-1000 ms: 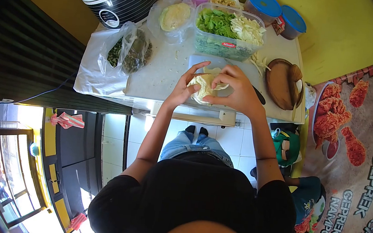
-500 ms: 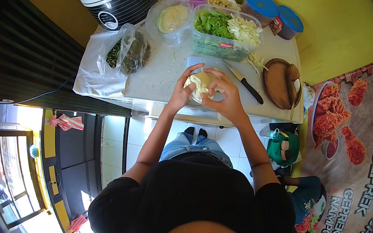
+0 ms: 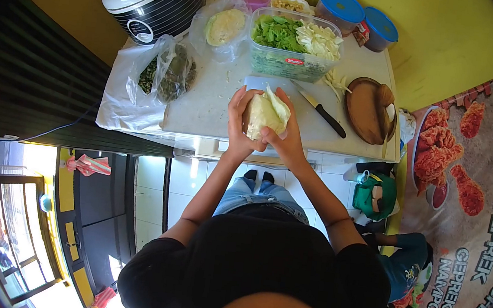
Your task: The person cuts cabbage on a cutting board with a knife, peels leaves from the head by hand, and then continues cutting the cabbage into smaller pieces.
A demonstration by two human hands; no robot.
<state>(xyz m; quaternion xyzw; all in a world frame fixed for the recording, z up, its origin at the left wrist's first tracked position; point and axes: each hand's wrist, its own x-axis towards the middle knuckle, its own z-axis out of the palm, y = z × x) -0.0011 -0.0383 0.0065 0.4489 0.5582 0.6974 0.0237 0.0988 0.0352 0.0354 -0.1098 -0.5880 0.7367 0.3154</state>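
A pale piece of cabbage [image 3: 264, 119] is held up over the front edge of the table, with a loose leaf standing out on its right side. My left hand [image 3: 240, 120] cups it from the left, fingers wrapped round its side. On the other side my right hand [image 3: 285, 137] grips the cabbage, thumb across its front. Behind it shows part of a white cutting board [image 3: 260, 82]. A knife [image 3: 323, 111] with a black handle lies to the right of my hands, its blade pointing away to the left.
A clear tub [image 3: 293, 68] of cut greens and cabbage stands behind the board. Bagged cabbage [image 3: 224, 27], a bag of dark greens [image 3: 173, 73] and a rice cooker [image 3: 152, 0] are left. A wooden mortar [image 3: 364, 106] sits right; another person [image 3: 404, 260] is low at right.
Both hands have turned the cabbage and closed more fully round its sides. A leaf now stands out from it on the right. The knife and tub stay where they were.
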